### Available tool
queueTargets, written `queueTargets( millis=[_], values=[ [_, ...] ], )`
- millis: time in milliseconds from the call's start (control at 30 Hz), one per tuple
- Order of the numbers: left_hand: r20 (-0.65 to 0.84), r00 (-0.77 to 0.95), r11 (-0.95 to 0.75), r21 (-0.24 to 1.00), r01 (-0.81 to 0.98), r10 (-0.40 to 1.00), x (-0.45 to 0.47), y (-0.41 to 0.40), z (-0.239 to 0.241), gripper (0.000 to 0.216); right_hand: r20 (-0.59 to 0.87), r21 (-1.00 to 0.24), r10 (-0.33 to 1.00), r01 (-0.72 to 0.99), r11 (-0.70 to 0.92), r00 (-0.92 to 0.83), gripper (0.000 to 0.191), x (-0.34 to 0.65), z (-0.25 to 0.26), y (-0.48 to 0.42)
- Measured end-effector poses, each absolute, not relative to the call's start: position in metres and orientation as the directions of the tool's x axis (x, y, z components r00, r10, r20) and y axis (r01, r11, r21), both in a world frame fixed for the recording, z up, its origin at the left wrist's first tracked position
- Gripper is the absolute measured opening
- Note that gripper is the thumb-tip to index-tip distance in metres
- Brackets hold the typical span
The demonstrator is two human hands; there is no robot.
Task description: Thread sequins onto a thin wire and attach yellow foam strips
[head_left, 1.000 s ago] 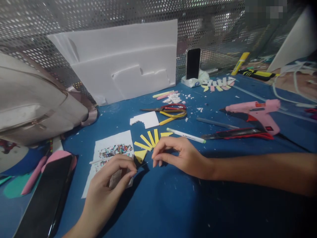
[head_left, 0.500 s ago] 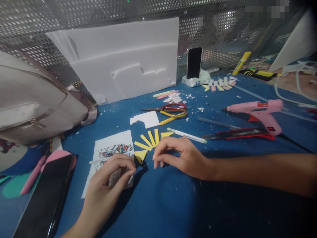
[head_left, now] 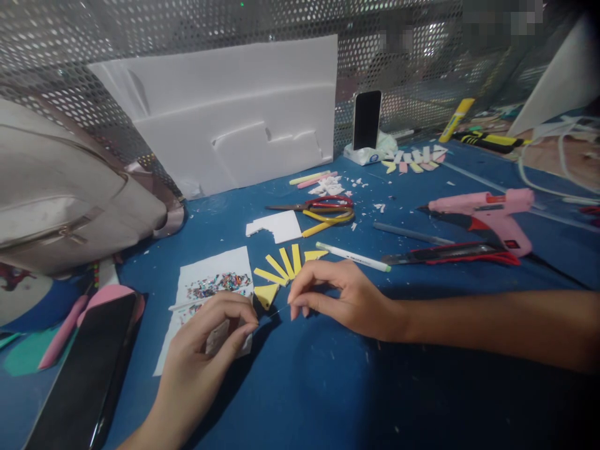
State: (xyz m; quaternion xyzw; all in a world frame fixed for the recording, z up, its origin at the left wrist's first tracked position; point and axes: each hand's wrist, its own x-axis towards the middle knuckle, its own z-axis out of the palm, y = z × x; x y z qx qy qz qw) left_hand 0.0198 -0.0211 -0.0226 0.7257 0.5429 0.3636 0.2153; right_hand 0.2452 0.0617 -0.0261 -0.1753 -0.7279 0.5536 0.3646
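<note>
A thin, clear strand (head_left: 276,312) runs between my two hands; it looks like thread or a string of glue, and I cannot tell which. My left hand (head_left: 213,340) pinches one end between thumb and forefinger, over the edge of a white paper (head_left: 187,278) strewn with colourful sequins (head_left: 218,284). The other end is pinched in my right hand (head_left: 337,297), a short way to the right. Just beyond the fingertips lie a yellow triangular piece (head_left: 266,295) and several yellow strips (head_left: 272,276), fanned out.
Scissors (head_left: 323,206), a notched white foam piece (head_left: 284,226) and a green-tipped marker (head_left: 354,256) lie beyond my hands. At right are a red-and-black cutter (head_left: 450,253) and a pink glue gun (head_left: 492,206). A dark phone (head_left: 89,369) and a pale bag (head_left: 70,187) occupy the left.
</note>
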Motion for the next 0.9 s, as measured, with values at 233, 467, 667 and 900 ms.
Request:
queueTargets(
  millis=[233, 467, 667, 900],
  values=[
    [0.276, 0.153, -0.309, 0.711, 0.632, 0.949, 0.0202, -0.0214, -0.0223, 0.012, 0.339, -0.928, 0.651, -0.125, 0.352, -0.680, 0.006, 0.2451, -0.0250, 0.0610],
    [0.274, 0.168, -0.316, 0.699, 0.641, 0.947, 0.0200, -0.0219, -0.0221, 0.012, 0.369, -0.895, 0.623, -0.085, 0.437, -0.690, 0.008, 0.2448, -0.0263, 0.0609],
    [0.248, 0.180, -0.305, 0.696, 0.650, 0.952, 0.0213, -0.0227, -0.0235, 0.011, 0.383, -0.851, 0.594, -0.020, 0.525, -0.707, 0.009, 0.2453, -0.0235, 0.0593],
    [0.271, 0.223, -0.350, 0.674, 0.650, 0.937, 0.0251, -0.0223, -0.0232, 0.010, 0.406, -0.776, 0.523, 0.019, 0.631, -0.749, 0.009, 0.2422, -0.0229, 0.0590]
  ],
)
